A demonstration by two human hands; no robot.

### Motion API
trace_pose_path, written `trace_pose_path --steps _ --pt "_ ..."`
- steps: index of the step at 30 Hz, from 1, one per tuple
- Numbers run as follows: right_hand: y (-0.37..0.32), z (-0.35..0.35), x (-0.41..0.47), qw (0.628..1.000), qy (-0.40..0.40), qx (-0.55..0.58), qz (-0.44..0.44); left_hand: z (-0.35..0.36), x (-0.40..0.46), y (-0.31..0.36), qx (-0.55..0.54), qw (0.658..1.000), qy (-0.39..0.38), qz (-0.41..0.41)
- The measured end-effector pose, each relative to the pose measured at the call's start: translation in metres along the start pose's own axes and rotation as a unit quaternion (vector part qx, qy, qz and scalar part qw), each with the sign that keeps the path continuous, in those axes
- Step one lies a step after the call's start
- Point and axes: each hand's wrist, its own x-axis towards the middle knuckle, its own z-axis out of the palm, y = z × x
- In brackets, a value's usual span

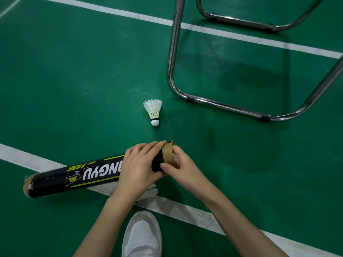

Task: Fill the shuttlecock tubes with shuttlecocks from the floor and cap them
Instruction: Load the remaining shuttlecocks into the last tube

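A long black shuttlecock tube (74,177) with yellow and white lettering lies nearly level above the green floor, its brown cardboard end at the left. My left hand (138,168) grips the tube near its right end. My right hand (182,168) pinches the tube's brown cardboard mouth (168,153), fingers curled over the rim. One white feather shuttlecock (154,112) lies on the floor just beyond my hands, cork toward me. White feathers of another shuttlecock (152,191) peek out from under my left wrist.
A chrome tubular chair frame (222,105) stands on the floor at the right, close to the loose shuttlecock. White court lines (185,210) cross the green floor. My white shoe (142,236) is at the bottom centre.
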Motion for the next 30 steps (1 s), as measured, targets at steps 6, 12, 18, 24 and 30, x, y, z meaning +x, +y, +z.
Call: trace_pose_path --steps 6,12,18,24,30 --pt "0.007 -0.002 0.0 0.999 0.035 -0.026 -0.027 -0.006 -0.001 -0.018 -0.005 0.999 -0.03 -0.025" --pt "0.033 0.003 -0.017 0.989 0.095 0.109 0.015 -0.01 -0.006 -0.03 0.009 0.995 -0.084 -0.043" --pt "0.049 0.017 -0.025 0.996 0.055 0.041 0.062 -0.015 -0.009 -0.046 0.004 0.996 -0.072 -0.056" --pt "0.073 0.045 -0.021 0.967 -0.013 -0.25 0.039 -0.017 -0.01 -0.048 -0.003 0.996 -0.063 -0.062" --pt "0.081 0.041 -0.023 0.951 0.022 -0.307 -0.018 -0.015 -0.012 -0.049 -0.002 0.997 -0.059 -0.057"
